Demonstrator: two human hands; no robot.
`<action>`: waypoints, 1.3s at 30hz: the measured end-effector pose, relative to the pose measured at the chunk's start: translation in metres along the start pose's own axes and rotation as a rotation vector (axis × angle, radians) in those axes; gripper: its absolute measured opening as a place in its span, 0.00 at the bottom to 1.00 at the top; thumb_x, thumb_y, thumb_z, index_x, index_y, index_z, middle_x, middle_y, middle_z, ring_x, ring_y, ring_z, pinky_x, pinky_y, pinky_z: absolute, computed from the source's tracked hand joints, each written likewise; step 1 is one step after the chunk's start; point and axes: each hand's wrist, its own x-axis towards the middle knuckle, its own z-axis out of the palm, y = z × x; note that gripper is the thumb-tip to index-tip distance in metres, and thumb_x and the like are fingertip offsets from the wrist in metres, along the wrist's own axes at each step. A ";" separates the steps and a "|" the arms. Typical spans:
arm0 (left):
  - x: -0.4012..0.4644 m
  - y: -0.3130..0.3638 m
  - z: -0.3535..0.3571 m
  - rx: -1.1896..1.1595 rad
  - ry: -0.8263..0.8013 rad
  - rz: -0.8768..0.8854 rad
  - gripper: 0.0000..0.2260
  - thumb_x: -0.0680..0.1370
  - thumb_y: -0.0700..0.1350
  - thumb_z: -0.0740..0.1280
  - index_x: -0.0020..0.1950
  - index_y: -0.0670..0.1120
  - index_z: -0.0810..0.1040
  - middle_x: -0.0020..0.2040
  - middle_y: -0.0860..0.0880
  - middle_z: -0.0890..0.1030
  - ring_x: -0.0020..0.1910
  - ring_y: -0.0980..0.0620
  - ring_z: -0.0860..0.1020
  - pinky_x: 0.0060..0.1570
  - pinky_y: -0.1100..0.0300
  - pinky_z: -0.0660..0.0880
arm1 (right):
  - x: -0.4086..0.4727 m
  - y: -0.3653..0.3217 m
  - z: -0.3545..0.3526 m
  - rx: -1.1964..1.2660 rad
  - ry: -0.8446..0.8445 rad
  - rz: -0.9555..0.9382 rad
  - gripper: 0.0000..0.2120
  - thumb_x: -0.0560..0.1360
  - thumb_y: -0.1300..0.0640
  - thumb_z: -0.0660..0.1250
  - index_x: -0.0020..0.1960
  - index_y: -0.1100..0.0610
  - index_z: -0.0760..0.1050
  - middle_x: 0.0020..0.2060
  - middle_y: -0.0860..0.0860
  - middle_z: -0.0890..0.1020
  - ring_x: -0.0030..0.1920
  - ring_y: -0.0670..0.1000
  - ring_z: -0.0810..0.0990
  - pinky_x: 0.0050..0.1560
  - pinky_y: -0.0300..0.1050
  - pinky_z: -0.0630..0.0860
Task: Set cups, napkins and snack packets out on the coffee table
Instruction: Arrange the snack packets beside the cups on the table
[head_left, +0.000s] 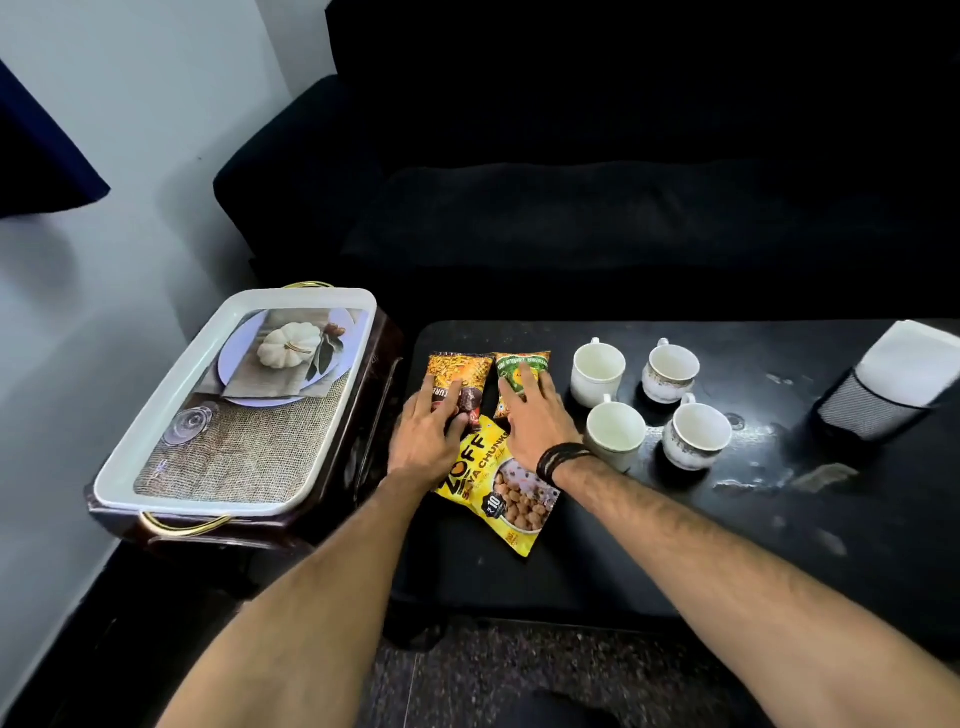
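Note:
Three snack packets lie at the left end of the black coffee table. My left hand rests flat, fingers spread, on the orange-brown packet. My right hand lies flat on the green-and-yellow packet. A large yellow packet lies nearer me, partly under both hands. To the right, several white cups stand in a square, among them one at the back and one at the front. White napkins stand in a black mesh holder at the far right.
A white tray with gold handles and a pumpkin picture sits on a dark side table left of the coffee table. A black sofa runs behind the table. White wall lies at the left.

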 end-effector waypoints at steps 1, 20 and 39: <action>0.005 0.005 0.000 0.004 -0.008 -0.011 0.25 0.83 0.60 0.52 0.79 0.60 0.51 0.81 0.49 0.48 0.78 0.44 0.53 0.74 0.46 0.60 | 0.003 -0.001 0.000 0.024 -0.006 0.024 0.35 0.76 0.61 0.63 0.80 0.54 0.51 0.79 0.56 0.46 0.78 0.63 0.46 0.76 0.59 0.57; 0.011 0.032 -0.007 -0.196 0.069 0.015 0.24 0.85 0.56 0.44 0.80 0.57 0.42 0.81 0.51 0.40 0.79 0.51 0.38 0.77 0.49 0.39 | 0.008 -0.013 -0.020 0.073 0.103 0.061 0.35 0.77 0.54 0.61 0.80 0.53 0.49 0.80 0.56 0.44 0.79 0.60 0.46 0.76 0.61 0.56; -0.094 0.004 0.006 -0.159 -0.081 -0.036 0.26 0.84 0.56 0.49 0.80 0.56 0.42 0.81 0.51 0.41 0.80 0.53 0.44 0.78 0.51 0.42 | -0.084 -0.048 0.036 0.086 0.041 0.039 0.30 0.82 0.43 0.48 0.80 0.49 0.43 0.80 0.53 0.45 0.77 0.60 0.54 0.71 0.59 0.63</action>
